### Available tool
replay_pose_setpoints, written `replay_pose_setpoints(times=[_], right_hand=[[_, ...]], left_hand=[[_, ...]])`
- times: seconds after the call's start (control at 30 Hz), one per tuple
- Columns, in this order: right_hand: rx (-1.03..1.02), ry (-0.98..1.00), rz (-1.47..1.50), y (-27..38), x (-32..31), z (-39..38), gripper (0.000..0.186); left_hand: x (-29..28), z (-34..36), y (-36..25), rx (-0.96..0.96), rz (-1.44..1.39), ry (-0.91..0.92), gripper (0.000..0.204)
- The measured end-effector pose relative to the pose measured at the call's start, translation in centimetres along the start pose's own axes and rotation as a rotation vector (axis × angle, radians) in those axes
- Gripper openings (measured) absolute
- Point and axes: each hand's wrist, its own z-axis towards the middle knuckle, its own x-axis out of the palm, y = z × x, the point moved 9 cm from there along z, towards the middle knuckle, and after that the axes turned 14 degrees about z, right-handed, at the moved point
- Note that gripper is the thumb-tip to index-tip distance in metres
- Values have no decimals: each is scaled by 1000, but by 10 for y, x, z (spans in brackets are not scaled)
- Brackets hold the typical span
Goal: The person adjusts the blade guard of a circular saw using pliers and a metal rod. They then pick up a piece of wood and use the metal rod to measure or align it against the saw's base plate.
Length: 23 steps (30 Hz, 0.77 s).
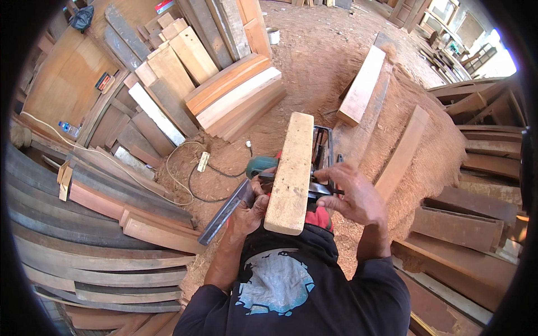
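A pale, worn wooden block [291,173] lies lengthwise in front of me, over a green power tool [261,164] at my lap. The block hides much of the tool; a dark metal frame [323,147] shows past its right side. My left hand [249,214] is closed by the block's left side, gripping a long dark metal bar [223,215] that slants down to the left. On the other side, my right hand [357,195] has its fingers curled around dark metal parts of the tool. What exactly its fingertips grip is partly hidden.
Left of me are stacked curved boards [101,260], with upright planks [174,61] beyond. A black cord [207,199] and a white socket strip [203,162] lie on the sawdust floor. Ahead right is a squared timber [363,84] on a board; more lumber [459,229] is piled at right.
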Motion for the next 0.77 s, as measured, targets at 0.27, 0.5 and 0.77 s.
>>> replay_pose_setpoints(times=[0.27, 0.5, 0.77], right_hand=[[-313, -61, -218, 78, -45, 56, 64], [-298, 524, -247, 110, 54, 85, 52], [-399, 655, -209, 107, 77, 91, 36]], left_hand=[[-1, 3, 2, -39, 77, -49, 32], [-14, -26, 41, -215, 132, -108, 19], [-19, -27, 50, -45, 309, -5, 46]])
